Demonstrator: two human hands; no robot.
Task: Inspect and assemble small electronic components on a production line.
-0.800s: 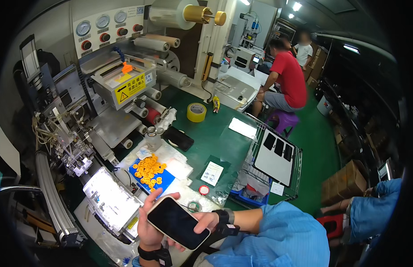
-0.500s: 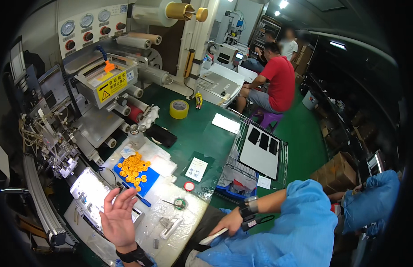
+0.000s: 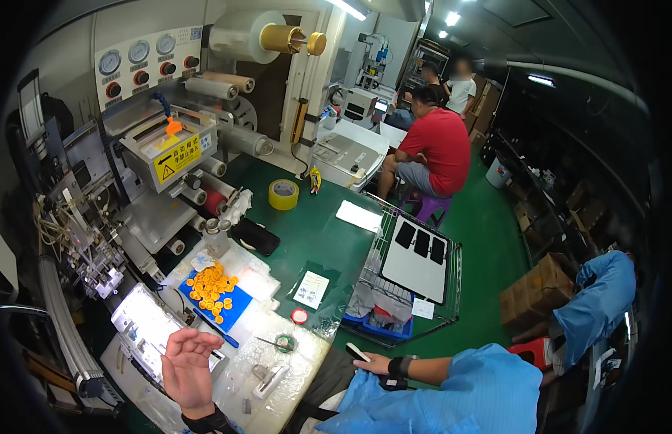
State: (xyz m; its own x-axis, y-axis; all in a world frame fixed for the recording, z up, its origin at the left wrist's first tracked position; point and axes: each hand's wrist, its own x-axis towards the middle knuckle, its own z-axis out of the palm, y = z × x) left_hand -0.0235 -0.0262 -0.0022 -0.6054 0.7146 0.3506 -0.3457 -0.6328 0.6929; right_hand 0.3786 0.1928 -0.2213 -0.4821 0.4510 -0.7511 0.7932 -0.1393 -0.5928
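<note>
The room holds a roller machine point(image 3: 169, 153), a green counter point(image 3: 321, 217) and a bright fixture point(image 3: 135, 316). The left hand point(image 3: 189, 370), empty and loosely curled, hangs near the fixture; the right hand point(image 3: 376, 364) grasps the phone point(image 3: 358, 352) by the lap point(image 3: 334, 372), beyond the counter's edge. A firm hold there would serve best, the left kept off the orange discs point(image 3: 211, 286).

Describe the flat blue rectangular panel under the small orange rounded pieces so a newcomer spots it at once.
Start at the large green-topped worktable. Toward its near left, beyond the person's open left hand, lies the flat blue rectangular panel. Its solid blue under a heap of small orange rounded pieces sets it apart from the bright white rectangular fixture at its left.
</note>
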